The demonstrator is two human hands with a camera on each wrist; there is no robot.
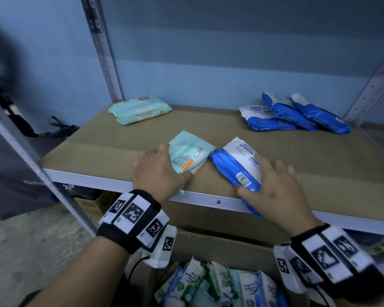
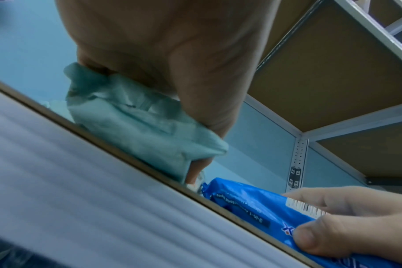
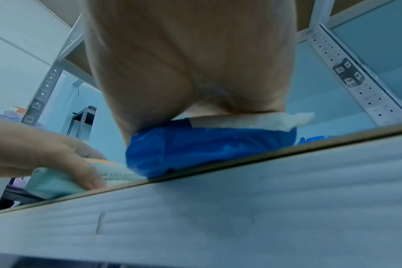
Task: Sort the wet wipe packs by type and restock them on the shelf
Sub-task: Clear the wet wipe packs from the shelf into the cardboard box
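While both my hands rest at the near edge of the shelf (image 1: pixel 120 138), each one holds a wipe pack.

My left hand (image 1: pixel 157 171) grips the teal pack (image 1: pixel 190 152), thumb curled under its near end and fingers over the top, label side down with the barcode showing. My right hand (image 1: pixel 273 185) grips the blue and white pack (image 1: pixel 239 162) the same way, its near end hanging over the shelf's white front rail; the two packs touch at their far corners. At the far left of the shelf lies another teal pack (image 1: pixel 140 109). At the far right, three blue and white packs (image 1: pixel 295 114) lean overlapping in a row. Below, near me, a cardboard box (image 1: pixel 226 242) holds more packs standing on end.
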